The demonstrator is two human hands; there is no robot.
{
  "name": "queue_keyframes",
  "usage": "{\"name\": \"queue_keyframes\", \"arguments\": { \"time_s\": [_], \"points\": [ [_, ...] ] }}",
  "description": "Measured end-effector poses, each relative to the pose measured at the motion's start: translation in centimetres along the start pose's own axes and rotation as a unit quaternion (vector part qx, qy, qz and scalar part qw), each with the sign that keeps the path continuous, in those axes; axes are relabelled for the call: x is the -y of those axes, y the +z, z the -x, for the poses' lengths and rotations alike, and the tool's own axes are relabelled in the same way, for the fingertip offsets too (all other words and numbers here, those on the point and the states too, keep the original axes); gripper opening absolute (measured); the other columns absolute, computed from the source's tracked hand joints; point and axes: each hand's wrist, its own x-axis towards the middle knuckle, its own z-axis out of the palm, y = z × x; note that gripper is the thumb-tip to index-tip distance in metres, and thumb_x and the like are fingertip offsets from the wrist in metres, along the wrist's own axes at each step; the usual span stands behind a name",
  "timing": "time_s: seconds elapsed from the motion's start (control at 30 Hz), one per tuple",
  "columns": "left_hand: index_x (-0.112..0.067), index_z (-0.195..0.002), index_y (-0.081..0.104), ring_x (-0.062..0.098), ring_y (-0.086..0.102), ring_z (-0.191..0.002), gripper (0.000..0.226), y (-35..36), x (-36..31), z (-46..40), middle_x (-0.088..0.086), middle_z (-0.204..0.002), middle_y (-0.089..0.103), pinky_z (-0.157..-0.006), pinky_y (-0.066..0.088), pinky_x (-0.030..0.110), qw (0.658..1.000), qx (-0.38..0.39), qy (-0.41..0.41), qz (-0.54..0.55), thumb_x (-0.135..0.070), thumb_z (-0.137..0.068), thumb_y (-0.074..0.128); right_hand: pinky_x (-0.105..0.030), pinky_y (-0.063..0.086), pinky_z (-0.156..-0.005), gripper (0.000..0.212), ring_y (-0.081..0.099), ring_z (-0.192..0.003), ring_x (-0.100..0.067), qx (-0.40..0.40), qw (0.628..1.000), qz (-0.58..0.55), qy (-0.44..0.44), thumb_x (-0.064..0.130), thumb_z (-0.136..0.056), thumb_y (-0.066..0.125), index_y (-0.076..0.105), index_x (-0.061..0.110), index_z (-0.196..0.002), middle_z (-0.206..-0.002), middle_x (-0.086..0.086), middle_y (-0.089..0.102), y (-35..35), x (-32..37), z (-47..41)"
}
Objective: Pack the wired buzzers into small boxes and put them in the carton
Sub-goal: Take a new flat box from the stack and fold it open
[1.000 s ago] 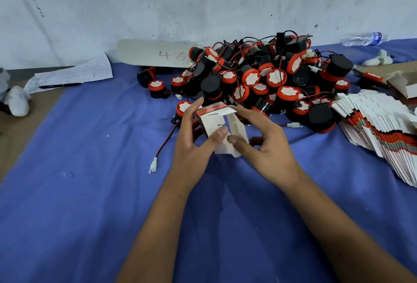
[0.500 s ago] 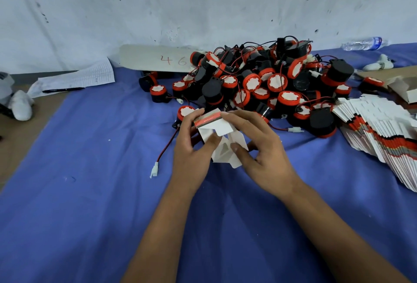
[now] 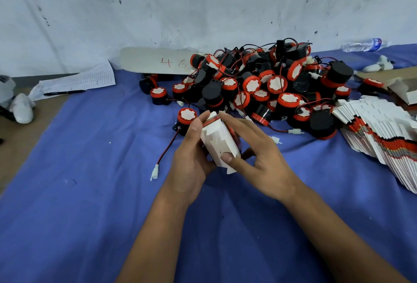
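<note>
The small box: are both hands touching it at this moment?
Touching. The head view shows the left hand wrapped round the box from its left side and the right hand pinching it, thumb on its front.

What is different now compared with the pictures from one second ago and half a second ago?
The small box, a loose flat blank with its flaps open a second ago, now stands folded into shape between both hands. The left hand wraps its side; the right hand has closed over it, thumb pressing the near flap. The pile of buzzers, the lone buzzer with its wire, and the stack of flat boxes stayed put.
</note>
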Motion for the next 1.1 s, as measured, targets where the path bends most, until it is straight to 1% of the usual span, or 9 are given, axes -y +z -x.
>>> {"name": "queue_keyframes", "arguments": {
  "time_s": [0.13,0.23,0.33,0.5,0.6,0.7,0.87,0.97,1.1],
  "points": [
    [-0.034,-0.139,0.06,0.028,0.07,-0.116,0.06,0.2,-0.1,0.0,0.001,-0.129,0.071,-0.086,0.062,0.05,0.995,-0.031,0.014,-0.09,-0.066,-0.09,0.058,-0.039,0.055,-0.099,0.061,0.045,-0.14,-0.011,0.0,0.999,-0.039,0.008,0.039,-0.103,0.056,0.031,0.036,-0.159,-0.151,0.02,0.044,0.1,0.1,0.1],
    [-0.039,-0.132,0.064,0.024,0.07,-0.115,0.048,0.6,0.3,0.0,-0.008,-0.125,0.071,-0.077,0.064,0.044,0.987,-0.073,0.03,-0.142,-0.061,-0.089,0.059,-0.052,0.045,-0.111,0.056,0.039,-0.147,-0.014,-0.018,0.997,-0.069,0.006,0.033,-0.108,0.047,0.027,0.035,-0.16,-0.159,0.02,0.036,0.3,-0.1,0.0],
    [-0.035,-0.129,0.064,0.01,0.069,-0.109,0.042,0.8,0.8,-0.3,-0.019,-0.118,0.069,-0.082,0.064,0.051,0.964,-0.102,0.084,-0.231,-0.06,-0.097,0.055,-0.057,0.042,-0.112,0.047,0.029,-0.153,-0.016,-0.038,0.997,-0.065,0.003,0.027,-0.108,0.043,0.04,0.029,-0.155,-0.159,0.014,0.039,0.3,-0.5,-0.1],
    [-0.032,-0.13,0.063,0.011,0.065,-0.116,0.042,0.6,1.6,-0.6,-0.014,-0.124,0.067,-0.091,0.06,0.05,0.93,-0.12,0.134,-0.32,-0.054,-0.098,0.048,-0.037,0.035,-0.119,0.047,0.03,-0.152,-0.009,-0.042,0.997,-0.06,0.014,0.006,-0.099,0.046,0.053,0.026,-0.141,-0.151,0.016,0.049,0.2,-0.3,0.0],
    [-0.027,-0.135,0.062,0.012,0.059,-0.122,0.035,0.2,2.1,-0.7,-0.005,-0.131,0.064,-0.095,0.053,0.024,0.89,-0.134,0.184,-0.395,-0.042,-0.105,0.051,-0.022,0.049,-0.1,0.049,0.035,-0.149,-0.011,-0.048,0.998,-0.046,0.015,0.003,-0.091,0.051,0.055,0.024,-0.135,-0.153,0.01,0.047,0.0,0.1,0.0],
    [-0.03,-0.139,0.058,0.005,0.053,-0.125,0.032,0.1,2.5,-0.8,-0.008,-0.134,0.06,-0.09,0.046,0.008,0.872,-0.138,0.191,-0.429,-0.026,-0.108,0.052,-0.033,0.06,-0.08,0.038,0.036,-0.147,-0.009,-0.035,0.997,-0.057,0.035,0.011,-0.098,0.056,0.054,0.026,-0.133,-0.156,0.014,0.042,-0.1,0.3,0.1],
    [-0.033,-0.136,0.059,0.005,0.055,-0.124,0.041,-0.3,2.2,-1.0,-0.012,-0.133,0.06,-0.096,0.048,0.023,0.889,-0.148,0.176,-0.395,-0.037,-0.098,0.045,-0.023,0.058,-0.086,0.068,0.037,-0.147,-0.009,0.04,0.991,-0.114,0.053,0.035,-0.084,0.082,0.048,0.031,-0.142,-0.159,0.021,0.033,-0.3,0.3,0.0],
    [-0.033,-0.133,0.063,0.008,0.057,-0.125,0.046,-0.3,1.7,-1.1,-0.009,-0.135,0.062,-0.093,0.049,0.019,0.926,-0.148,0.14,-0.318,-0.034,-0.092,0.044,-0.025,0.059,-0.086,0.077,0.036,-0.148,-0.009,0.056,0.991,-0.113,0.043,0.017,-0.081,0.086,0.047,0.028,-0.146,-0.157,0.022,0.036,-0.3,0.1,0.0],
    [-0.028,-0.133,0.065,0.004,0.061,-0.119,0.05,0.3,1.3,-0.8,-0.004,-0.135,0.064,-0.086,0.052,0.017,0.945,-0.115,0.13,-0.277,-0.05,-0.095,0.042,-0.036,0.063,-0.069,0.061,0.054,-0.133,-0.013,-0.017,0.996,-0.079,0.032,0.006,-0.084,0.079,0.055,0.027,-0.136,-0.145,0.018,0.05,-0.3,-0.1,0.0]
  ]
}}
